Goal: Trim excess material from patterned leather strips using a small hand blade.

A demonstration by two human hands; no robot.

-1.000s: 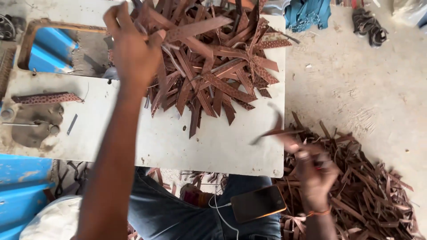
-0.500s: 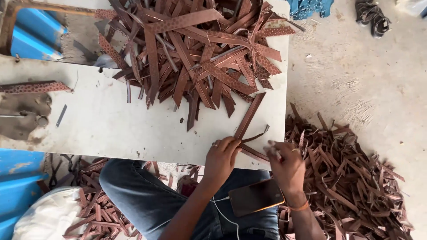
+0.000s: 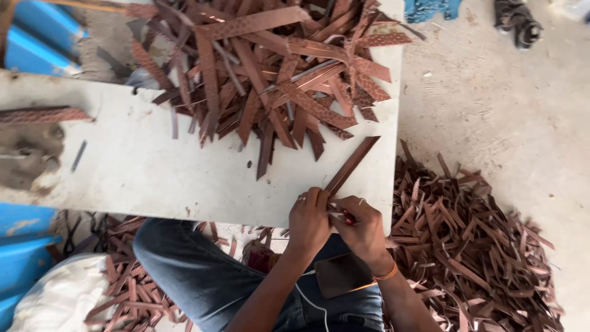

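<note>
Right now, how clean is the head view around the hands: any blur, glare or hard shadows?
Head view: even daylight, no glare on the white table; soft shadows only under the pile of brown strips. The left hand and right hand look fairly sharp where they meet at the single strip; what they pinch there is too small to tell. Frame edges look slightly soft.

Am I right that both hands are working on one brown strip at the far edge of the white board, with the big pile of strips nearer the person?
Not quite. In the head view the left hand and right hand work on the brown strip at the white board's near edge, and the big pile of strips lies farther away.
</note>
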